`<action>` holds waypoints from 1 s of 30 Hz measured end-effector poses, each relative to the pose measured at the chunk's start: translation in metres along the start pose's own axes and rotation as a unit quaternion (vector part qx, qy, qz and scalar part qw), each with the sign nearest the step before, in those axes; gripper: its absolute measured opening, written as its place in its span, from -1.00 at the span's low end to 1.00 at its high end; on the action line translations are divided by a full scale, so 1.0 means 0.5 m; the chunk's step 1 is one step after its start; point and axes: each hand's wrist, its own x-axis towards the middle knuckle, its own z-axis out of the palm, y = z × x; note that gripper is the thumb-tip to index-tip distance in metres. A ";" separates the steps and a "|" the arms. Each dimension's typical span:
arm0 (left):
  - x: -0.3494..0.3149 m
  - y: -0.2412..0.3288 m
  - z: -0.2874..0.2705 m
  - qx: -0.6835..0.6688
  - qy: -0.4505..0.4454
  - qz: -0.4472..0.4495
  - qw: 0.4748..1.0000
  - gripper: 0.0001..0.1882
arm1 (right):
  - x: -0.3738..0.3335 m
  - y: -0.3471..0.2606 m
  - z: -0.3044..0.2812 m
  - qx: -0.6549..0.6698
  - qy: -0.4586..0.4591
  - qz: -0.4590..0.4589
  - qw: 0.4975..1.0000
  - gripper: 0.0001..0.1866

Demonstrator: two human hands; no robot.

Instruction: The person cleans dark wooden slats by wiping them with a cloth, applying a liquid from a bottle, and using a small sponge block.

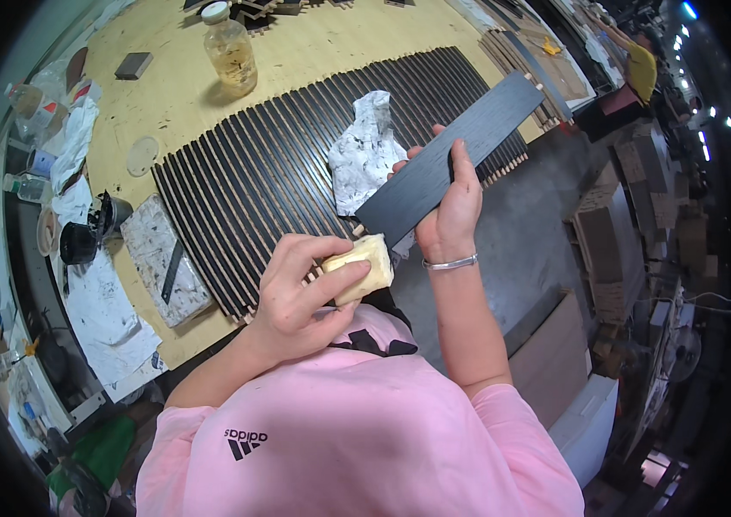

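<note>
Left hand point(296, 297) is closed on a pale yellow sponge point(363, 267), pressed to the near end of a black board point(450, 157). Right hand point(450, 211) grips that board mid-length, holding it tilted above the workbench's point(167, 95) near edge, over rows of dark slats point(288, 164) laid side by side.

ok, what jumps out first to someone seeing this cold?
Centre frame, the right hand grips a long black board held up at a slant, while the left hand presses a pale yellow sponge near its lower end. Behind them a row of dark slats lies across the plywood table, with a crumpled stained rag on top and a bottle of yellowish liquid further back.
</note>
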 end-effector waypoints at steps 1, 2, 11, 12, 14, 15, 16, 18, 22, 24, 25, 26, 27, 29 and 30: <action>0.000 0.001 0.001 -0.002 0.000 0.001 1.000 -0.45 | -0.001 -0.002 -0.001 -0.001 0.001 -0.002 1.000 -0.55; -0.001 0.003 0.002 -0.007 -0.011 -0.004 1.000 -0.45 | -0.003 -0.004 -0.002 0.009 0.000 -0.007 1.000 -0.55; 0.017 0.003 -0.013 0.002 -0.017 0.020 1.000 -0.47 | 0.005 -0.009 -0.017 -0.012 -0.026 0.011 1.000 -0.58; 0.020 0.000 -0.012 0.002 -0.017 0.020 1.000 -0.47 | 0.005 -0.009 -0.016 -0.020 -0.039 0.024 0.999 -0.58; 0.027 -0.004 -0.009 0.016 -0.002 0.034 0.999 -0.47 | 0.003 -0.003 -0.011 -0.038 -0.044 0.027 0.998 -0.57; 0.029 -0.005 -0.009 0.021 -0.004 0.035 0.999 -0.47 | 0.003 0.000 -0.007 -0.055 -0.049 0.030 0.997 -0.57; 0.031 -0.007 -0.011 0.020 -0.005 0.035 0.999 -0.47 | 0.001 0.001 -0.006 -0.055 -0.048 0.029 0.997 -0.57; 0.034 -0.015 -0.020 0.049 -0.013 0.032 0.998 -0.49 | 0.000 0.002 -0.003 -0.047 -0.040 0.050 0.997 -0.57; 0.041 -0.014 -0.029 0.039 -0.006 0.017 0.999 -0.51 | 0.000 0.002 -0.002 -0.057 -0.038 0.058 0.996 -0.58; 0.041 -0.011 -0.023 0.019 -0.009 0.025 0.999 -0.51 | 0.002 0.006 0.002 -0.063 -0.039 0.066 0.995 -0.57; 0.043 -0.015 -0.020 0.018 -0.028 0.023 0.999 -0.52 | 0.004 0.007 0.000 -0.063 -0.037 0.065 0.995 -0.57; 0.046 -0.019 -0.018 0.016 -0.047 0.022 0.999 -0.52 | 0.007 0.008 -0.003 -0.063 -0.038 0.069 0.995 -0.57; 0.047 -0.027 -0.018 0.026 -0.035 0.012 0.999 -0.53 | 0.009 0.008 -0.005 -0.063 -0.039 0.073 0.995 -0.56; 0.046 -0.030 -0.021 0.025 -0.027 0.010 0.999 -0.54 | 0.010 0.007 -0.005 -0.063 -0.036 0.077 0.994 -0.56; 0.047 -0.030 -0.022 0.025 -0.018 0.008 0.999 -0.54 | 0.011 0.006 -0.005 -0.062 -0.033 0.080 0.994 -0.56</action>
